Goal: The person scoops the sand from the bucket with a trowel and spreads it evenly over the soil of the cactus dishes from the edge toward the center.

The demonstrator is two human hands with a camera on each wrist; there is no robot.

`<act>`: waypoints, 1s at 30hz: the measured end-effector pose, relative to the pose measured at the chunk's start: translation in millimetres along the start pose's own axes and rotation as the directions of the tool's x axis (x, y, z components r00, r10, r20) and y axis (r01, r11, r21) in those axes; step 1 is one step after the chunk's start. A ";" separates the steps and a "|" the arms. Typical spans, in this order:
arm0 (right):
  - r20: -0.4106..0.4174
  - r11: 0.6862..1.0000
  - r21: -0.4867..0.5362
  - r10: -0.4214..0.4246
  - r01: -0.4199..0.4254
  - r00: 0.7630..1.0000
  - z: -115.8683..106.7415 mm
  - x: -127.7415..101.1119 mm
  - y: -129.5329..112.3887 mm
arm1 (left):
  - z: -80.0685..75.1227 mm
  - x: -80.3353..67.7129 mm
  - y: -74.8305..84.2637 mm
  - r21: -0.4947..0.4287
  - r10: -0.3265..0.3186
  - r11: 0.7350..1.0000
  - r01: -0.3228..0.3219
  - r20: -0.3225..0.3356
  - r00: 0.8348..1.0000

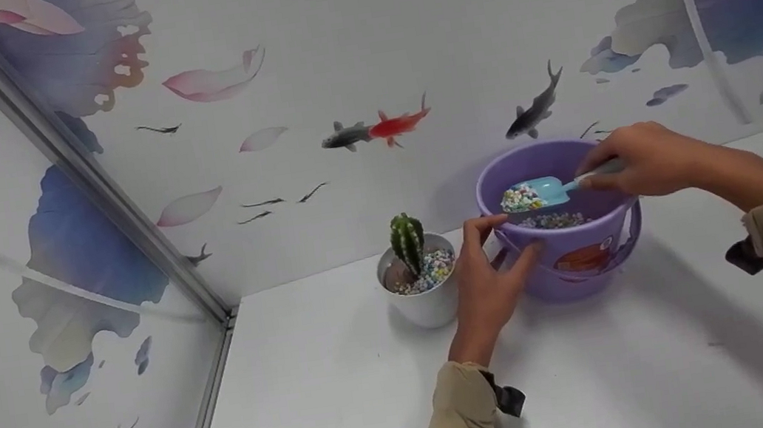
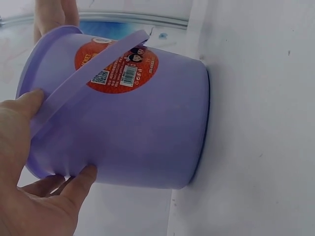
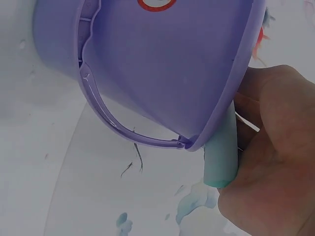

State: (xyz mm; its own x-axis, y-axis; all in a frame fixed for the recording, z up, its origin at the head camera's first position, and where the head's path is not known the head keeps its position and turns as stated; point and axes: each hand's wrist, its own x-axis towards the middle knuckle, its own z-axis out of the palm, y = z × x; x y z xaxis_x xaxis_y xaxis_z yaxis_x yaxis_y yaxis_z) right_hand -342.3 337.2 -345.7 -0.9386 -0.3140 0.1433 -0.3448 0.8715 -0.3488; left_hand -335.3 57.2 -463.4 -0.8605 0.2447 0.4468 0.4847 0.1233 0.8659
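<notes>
Pinched in my right hand [image 1: 642, 158], right of centre in the head view, is the handle of a small blue scoop [image 1: 544, 192]; its bowl hangs over the open mouth of the purple bucket [image 1: 565, 248], heaped with coloured pebbles [image 1: 520, 198]. I judge the scoop is kept level so the load does not spill. The right wrist view shows the fingers curled round the pale green-blue handle end [image 3: 221, 152] just beside the bucket's rim.

My left hand [image 1: 488, 281], at centre frame, steadies the bucket from its left side: thumb [image 2: 24, 105] pressed against the wall near the rim and the other fingers [image 2: 78, 179] curved round it lower down, as the left wrist view shows. That hold seems meant to stop the light bucket from sliding while the scoop works inside it. The bucket's carrying handle [image 2: 83, 76] lies folded down across the orange label [image 2: 118, 64], out of the scoop's way.

More pebbles [image 1: 556, 221] lie in the bottom of the bucket. Just left of my left hand stands a white pot [image 1: 427, 301] with a small green cactus [image 1: 407, 240], pebbles already covering part of its top. Pot and bucket sit near each other on the white table [image 1: 348, 398], which keeps the scoop's path short. Behind them, a wall [image 1: 257, 74] printed with fish and petals fills the upper frame.
</notes>
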 end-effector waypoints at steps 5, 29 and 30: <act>-0.022 1.000 0.003 0.014 -0.014 1.000 -0.7 -1.5 -2.0 | -3.7 0.1 8.7 0.029 -0.040 0.999 0.039 0.014 0.999; -0.093 1.000 -0.009 0.007 -0.008 0.996 -6.6 -0.1 -13.3 | -41.3 -29.3 29.2 0.325 -0.004 0.944 -0.049 0.162 0.987; -0.094 1.000 -0.005 0.005 -0.005 0.996 -6.4 0.0 -13.8 | -44.0 -31.2 29.2 0.326 0.005 0.943 -0.058 0.163 0.987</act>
State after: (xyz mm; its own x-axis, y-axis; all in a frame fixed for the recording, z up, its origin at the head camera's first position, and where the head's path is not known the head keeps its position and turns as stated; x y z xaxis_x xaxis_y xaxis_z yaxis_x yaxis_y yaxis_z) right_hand -337.5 327.6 -334.9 -0.9345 -0.2730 0.2284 -0.3399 0.8751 -0.3444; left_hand -301.2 10.8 -442.2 -0.8211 0.3990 0.4083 0.5588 0.4157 0.7176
